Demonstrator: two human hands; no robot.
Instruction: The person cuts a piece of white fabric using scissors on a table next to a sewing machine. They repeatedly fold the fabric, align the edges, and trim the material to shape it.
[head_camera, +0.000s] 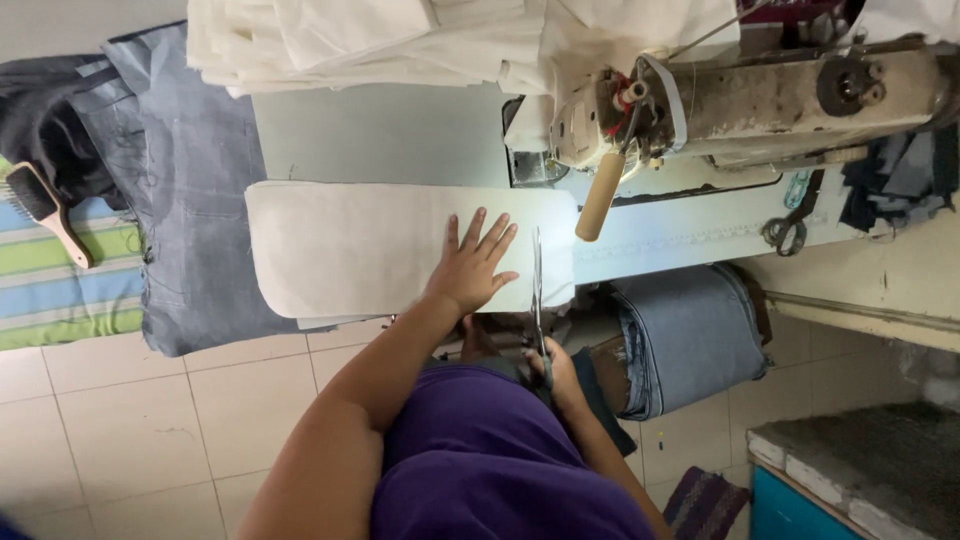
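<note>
The cloth (350, 250) is a long off-white panel with rounded corners on its left end, lying flat along the table's near edge. The scissors (538, 300) stand pretty much upright in view, blades pointing away, cutting into the cloth's near edge close to its right end.

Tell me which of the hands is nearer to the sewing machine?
The right. The right hand holds scissors at the white fabric's edge, below the sewing machine. The left hand lies flat on the fabric, farther left.
</note>
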